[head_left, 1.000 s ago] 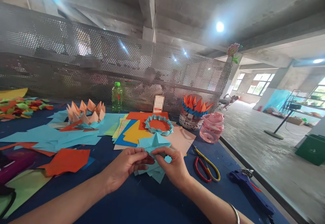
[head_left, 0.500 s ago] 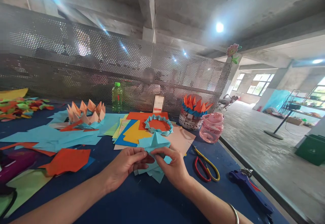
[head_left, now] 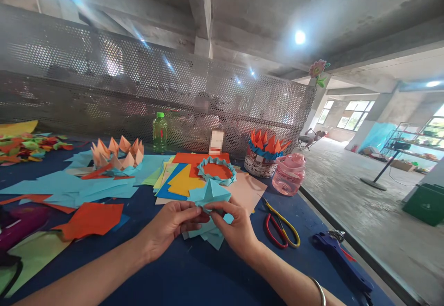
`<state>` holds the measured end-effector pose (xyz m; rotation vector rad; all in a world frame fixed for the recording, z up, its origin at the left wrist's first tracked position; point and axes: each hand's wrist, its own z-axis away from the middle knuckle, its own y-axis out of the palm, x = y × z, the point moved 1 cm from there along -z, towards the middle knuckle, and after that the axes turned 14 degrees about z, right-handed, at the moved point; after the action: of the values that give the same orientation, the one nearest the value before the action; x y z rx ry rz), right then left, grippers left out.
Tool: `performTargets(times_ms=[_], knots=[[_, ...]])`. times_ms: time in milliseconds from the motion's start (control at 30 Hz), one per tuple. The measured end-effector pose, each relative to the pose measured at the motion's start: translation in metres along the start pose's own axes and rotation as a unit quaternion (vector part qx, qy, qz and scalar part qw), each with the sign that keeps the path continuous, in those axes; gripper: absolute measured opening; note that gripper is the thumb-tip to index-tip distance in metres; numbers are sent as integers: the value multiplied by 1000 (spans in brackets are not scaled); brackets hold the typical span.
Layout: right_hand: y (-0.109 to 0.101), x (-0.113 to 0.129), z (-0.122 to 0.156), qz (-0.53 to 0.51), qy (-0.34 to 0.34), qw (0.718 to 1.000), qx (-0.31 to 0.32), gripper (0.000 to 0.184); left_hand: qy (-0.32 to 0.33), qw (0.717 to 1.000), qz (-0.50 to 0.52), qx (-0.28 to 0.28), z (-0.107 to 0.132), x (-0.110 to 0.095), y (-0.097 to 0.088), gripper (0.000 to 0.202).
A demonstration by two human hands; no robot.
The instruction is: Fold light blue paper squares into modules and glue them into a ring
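Note:
Both hands pinch a folded light blue paper piece (head_left: pixel 209 194) just above the dark blue table (head_left: pixel 166 273). My left hand (head_left: pixel 169 227) grips its left side with closed fingers. My right hand (head_left: pixel 233 225) pinches its right side with thumb and forefinger. Under the hands lie more folded light blue pieces (head_left: pixel 211 234). Behind them sit a blue paper ring (head_left: pixel 217 170) on orange paper and a stack of coloured sheets (head_left: pixel 180 181).
Red and yellow scissors (head_left: pixel 280 229) and a blue glue gun (head_left: pixel 342 259) lie to the right. A pink jar (head_left: pixel 289 174), a basket with a paper crown (head_left: pixel 265 158), a green bottle (head_left: pixel 160 132) and a peach paper crown (head_left: pixel 118 154) stand further back. Loose sheets cover the left.
The folded blue piece has shifted slightly left and up between the fingers; the hands have barely moved.

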<state>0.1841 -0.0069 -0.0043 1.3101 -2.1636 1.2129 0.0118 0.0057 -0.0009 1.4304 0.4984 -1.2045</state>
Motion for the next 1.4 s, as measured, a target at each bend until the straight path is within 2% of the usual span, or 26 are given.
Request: performTargets(times_ms=[267,533,867,1033,1400], knots=[[2,0,0,-8,38,999,2,17,20,999,-42,6,1,1,0,18],[4,-2,1,-47,54,997,15,20,8,1000,-11,-11,1,1,0,15],[0,1,1,-13,13,999,33,20,-14,1000,14,-5,2,2,0,16],[-1,3,-1,0,11,999,34,21,-11,999,22,21,2,3,0,21],[0,2,-2,20,9,999,37,29,-16,999,37,33,2,2,-1,19]])
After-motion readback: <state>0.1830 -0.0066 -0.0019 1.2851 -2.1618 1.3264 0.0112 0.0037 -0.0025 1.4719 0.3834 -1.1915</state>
